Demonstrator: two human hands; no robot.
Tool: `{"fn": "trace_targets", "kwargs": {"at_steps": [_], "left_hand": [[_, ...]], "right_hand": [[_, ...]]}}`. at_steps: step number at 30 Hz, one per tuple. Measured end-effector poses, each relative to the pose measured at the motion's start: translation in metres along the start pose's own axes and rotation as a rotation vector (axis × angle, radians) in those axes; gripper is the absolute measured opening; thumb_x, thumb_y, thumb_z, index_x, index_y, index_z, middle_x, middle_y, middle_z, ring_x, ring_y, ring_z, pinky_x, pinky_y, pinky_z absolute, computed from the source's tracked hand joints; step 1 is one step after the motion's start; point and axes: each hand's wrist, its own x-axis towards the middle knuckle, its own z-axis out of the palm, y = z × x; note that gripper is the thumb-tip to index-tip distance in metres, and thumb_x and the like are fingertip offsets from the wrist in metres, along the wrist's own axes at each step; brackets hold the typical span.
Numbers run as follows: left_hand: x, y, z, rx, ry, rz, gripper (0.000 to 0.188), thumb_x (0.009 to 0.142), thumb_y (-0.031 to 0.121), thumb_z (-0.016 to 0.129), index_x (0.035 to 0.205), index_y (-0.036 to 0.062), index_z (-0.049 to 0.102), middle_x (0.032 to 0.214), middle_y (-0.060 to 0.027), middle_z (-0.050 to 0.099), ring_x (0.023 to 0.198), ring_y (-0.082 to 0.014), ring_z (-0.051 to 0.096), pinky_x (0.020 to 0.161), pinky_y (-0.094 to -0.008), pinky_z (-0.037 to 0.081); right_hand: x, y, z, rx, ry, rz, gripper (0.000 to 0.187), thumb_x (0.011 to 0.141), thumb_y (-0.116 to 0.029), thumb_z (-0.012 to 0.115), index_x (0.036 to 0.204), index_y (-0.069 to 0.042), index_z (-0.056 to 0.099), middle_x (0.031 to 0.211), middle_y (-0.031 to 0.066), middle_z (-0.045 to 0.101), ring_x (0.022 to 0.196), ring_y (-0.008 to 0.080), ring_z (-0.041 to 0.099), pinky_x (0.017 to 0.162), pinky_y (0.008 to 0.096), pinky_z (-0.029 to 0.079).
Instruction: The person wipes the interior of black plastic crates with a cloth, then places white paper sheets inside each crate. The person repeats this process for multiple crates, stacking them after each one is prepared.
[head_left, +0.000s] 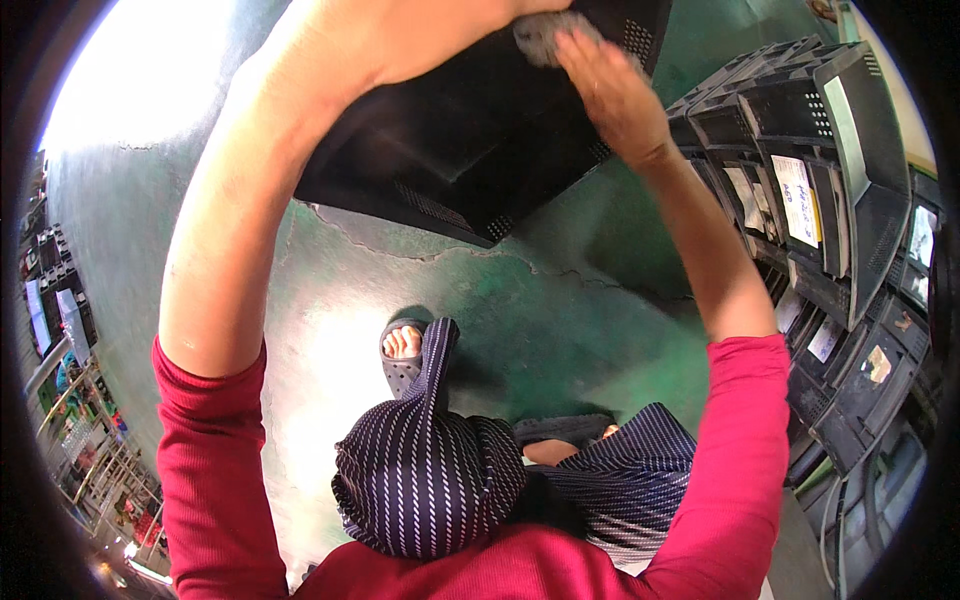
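Note:
A grey fuzzy wad (553, 38) sits against a black casing (430, 140) with a large flat face and small punched holes near its edges and corners. My right hand (618, 100) has its fingers closed on the wad, slightly blurred. Over the casing's upper left part lies my left hand (420, 35), cut off by the top edge of the picture. Part of it comes close to the wad, but its fingers are mostly out of sight. What my left hand grips, if anything, does not show.
Stacked black casings (800, 180), some with paper labels, stand to my right, with cables (850, 510) below them. My sandalled foot (402, 350) rests on the cracked green floor (400, 260). Racks and clutter (90, 440) line the far left.

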Motion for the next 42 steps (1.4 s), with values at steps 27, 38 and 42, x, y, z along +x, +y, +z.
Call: {"fn": "trace_targets", "kwargs": {"at_steps": [27, 38, 42], "left_hand": [[0.016, 0.009, 0.01, 0.067, -0.04, -0.08, 0.045, 0.082, 0.03, 0.067, 0.118, 0.0047, 0.061, 0.114, -0.0215, 0.062, 0.102, -0.0321, 0.064, 0.088, -0.0341, 0.048], [0.021, 0.022, 0.014, -0.029, -0.023, -0.055, 0.041, 0.087, 0.03, 0.063, 0.118, 0.0031, 0.061, 0.119, -0.0188, 0.062, 0.099, -0.0215, 0.063, 0.088, -0.0319, 0.048], [0.019, -0.021, 0.018, -0.194, 0.018, 0.012, 0.041, 0.087, 0.026, 0.064, 0.116, -0.0014, 0.061, 0.118, -0.0174, 0.063, 0.104, -0.0192, 0.059, 0.093, -0.0321, 0.045]], "right_hand": [[-0.072, -0.076, 0.029, 0.618, -0.436, 0.39, 0.044, 0.085, -0.021, 0.052, 0.125, -0.002, 0.057, 0.143, 0.0108, 0.042, 0.133, 0.0255, 0.035, 0.107, 0.0397, 0.03], [0.096, 0.047, -0.062, 3.033, 1.056, 1.362, 0.029, 0.085, -0.009, 0.048, 0.11, 0.002, 0.058, 0.104, 0.0122, 0.061, 0.097, 0.0204, 0.057, 0.087, 0.0328, 0.042], [0.117, -0.004, -0.143, 2.662, 1.083, 1.296, 0.036, 0.075, 0.013, 0.045, 0.105, 0.002, 0.061, 0.097, 0.0063, 0.063, 0.086, 0.0134, 0.058, 0.078, 0.0283, 0.048]]}}
